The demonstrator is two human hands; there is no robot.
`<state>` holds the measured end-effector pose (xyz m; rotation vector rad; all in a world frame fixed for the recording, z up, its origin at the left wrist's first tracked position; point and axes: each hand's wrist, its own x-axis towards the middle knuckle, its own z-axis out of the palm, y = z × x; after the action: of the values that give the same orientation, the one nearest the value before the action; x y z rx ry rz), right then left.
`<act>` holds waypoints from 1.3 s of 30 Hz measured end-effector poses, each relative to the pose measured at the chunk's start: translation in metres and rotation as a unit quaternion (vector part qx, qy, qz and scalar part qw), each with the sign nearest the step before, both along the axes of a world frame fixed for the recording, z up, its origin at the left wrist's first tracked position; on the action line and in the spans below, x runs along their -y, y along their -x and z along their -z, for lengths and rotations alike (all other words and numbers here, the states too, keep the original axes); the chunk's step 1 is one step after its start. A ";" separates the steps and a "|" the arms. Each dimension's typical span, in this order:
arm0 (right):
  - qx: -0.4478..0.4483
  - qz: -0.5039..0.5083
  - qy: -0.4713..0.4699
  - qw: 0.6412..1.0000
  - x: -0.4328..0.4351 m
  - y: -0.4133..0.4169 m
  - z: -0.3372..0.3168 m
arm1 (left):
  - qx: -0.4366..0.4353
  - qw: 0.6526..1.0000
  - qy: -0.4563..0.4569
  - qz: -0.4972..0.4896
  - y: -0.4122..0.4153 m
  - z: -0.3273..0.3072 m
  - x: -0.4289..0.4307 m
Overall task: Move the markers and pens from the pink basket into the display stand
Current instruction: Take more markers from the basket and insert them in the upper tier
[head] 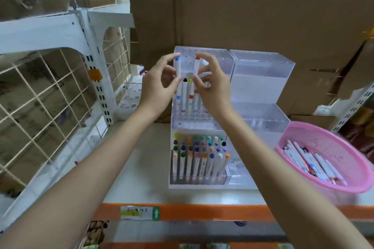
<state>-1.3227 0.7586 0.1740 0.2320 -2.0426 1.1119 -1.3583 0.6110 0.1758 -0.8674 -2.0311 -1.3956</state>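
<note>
Hands: left hand [159,85] pinches a blue-capped marker [178,68], right hand [214,87] pinches a red-capped marker [196,66], both upright, apparently to drop straight into holes.
Display stand [261,79]: on the bench [145,168], front tier full, middle tier partly filled.
Pink basket [327,143]: right of the stand, pens [309,159] remain inside.

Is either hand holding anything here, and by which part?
The left hand pinches a blue-capped marker and the right hand a red-capped marker. Each grip sits mid-barrel, caps up, at the display stand.
</note>
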 end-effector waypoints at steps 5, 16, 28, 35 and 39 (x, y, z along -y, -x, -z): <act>-0.008 0.024 0.003 1.000 0.007 0.006 0.001 | 0.005 1.000 0.002 0.018 0.009 0.006 -0.001; -0.023 0.041 -0.013 0.999 0.020 0.012 0.014 | -0.005 0.999 0.019 0.030 0.021 0.024 0.002; -0.015 0.053 -0.009 0.998 0.023 0.010 0.021 | -0.029 0.997 0.061 0.037 0.023 0.032 0.005; -0.017 0.058 -0.018 0.998 0.023 0.008 0.023 | -0.010 0.997 0.060 0.044 0.020 0.036 0.008; -0.015 0.058 -0.019 0.998 0.024 0.008 0.024 | 0.003 0.997 0.060 0.054 0.019 0.038 0.009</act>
<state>-1.3304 0.7350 0.1497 0.1463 -2.0254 0.9936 -1.3769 0.6019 0.1381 -1.0390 -2.1184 -1.3457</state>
